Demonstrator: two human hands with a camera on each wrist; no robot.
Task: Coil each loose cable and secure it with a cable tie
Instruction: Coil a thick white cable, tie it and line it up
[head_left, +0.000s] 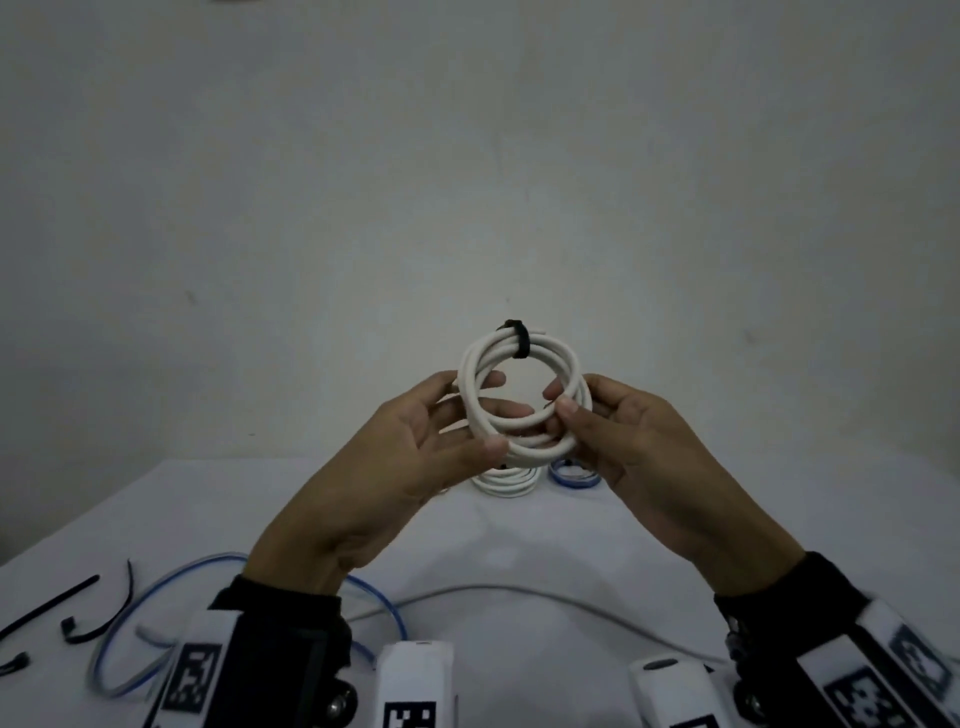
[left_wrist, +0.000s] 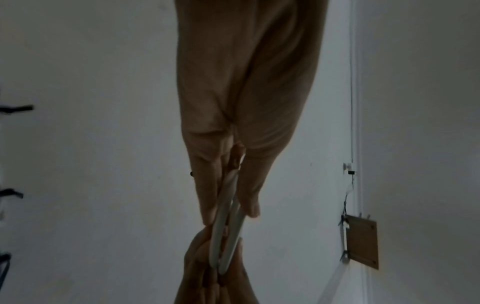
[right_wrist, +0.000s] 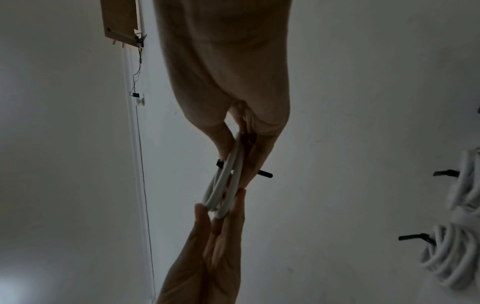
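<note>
- Coiled white cables: 2, one held (head_left: 522, 395), one on tabletop (head_left: 506, 480).
- Coiled blue cable (head_left: 574, 475): 1.
- Loose cables, lower frame: 2, blue (head_left: 130, 623), white (head_left: 519, 592).
- Loose black ties, lower left: 3 (head_left: 49, 605) (head_left: 104, 618) (head_left: 13, 664).
- Hands: 2, left (head_left: 415, 457), right (head_left: 623, 436).

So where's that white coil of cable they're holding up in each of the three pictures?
Head: white coil at centre, held up between left hand and right hand.
Left wrist: seen edge-on, lower centre, between the fingertips.
Right wrist: edge-on at centre.
Shared landmark: the black cable tie on the coil.
</note>
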